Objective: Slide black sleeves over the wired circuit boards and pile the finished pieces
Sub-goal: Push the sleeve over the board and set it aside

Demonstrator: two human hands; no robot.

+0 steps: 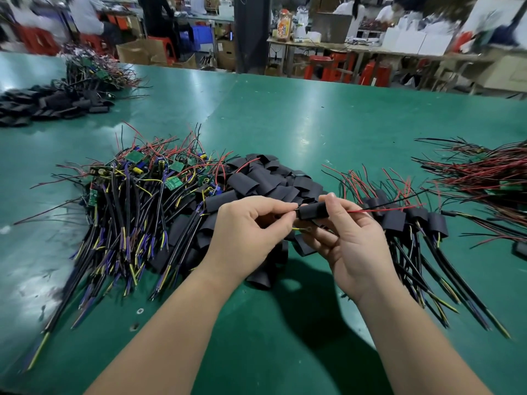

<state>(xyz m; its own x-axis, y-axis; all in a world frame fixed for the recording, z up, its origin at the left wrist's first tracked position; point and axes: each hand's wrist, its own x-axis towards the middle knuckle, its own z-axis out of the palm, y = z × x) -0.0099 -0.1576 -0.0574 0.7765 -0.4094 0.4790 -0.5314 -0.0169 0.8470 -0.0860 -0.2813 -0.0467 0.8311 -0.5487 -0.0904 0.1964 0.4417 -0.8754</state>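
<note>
My right hand [346,240] grips a black sleeve [313,210] between thumb and fingers, above the table's middle. Thin red and black wires [382,208] stick out of the sleeve's right end. My left hand [248,232] pinches the cable at the sleeve's left end, and a yellow wire [302,230] shows between my hands. The board inside the sleeve is hidden. A heap of bare wired circuit boards [137,195] lies to the left. Loose black sleeves [265,181] are heaped behind my hands. Sleeved pieces [410,220] lie in a pile to the right.
The green table [285,124] stretches far ahead. A second heap of sleeves [42,105] and wired boards [91,72] sits at the far left. More red and black wire bundles [484,172] lie at the right edge. People, red stools and boxes stand beyond the table.
</note>
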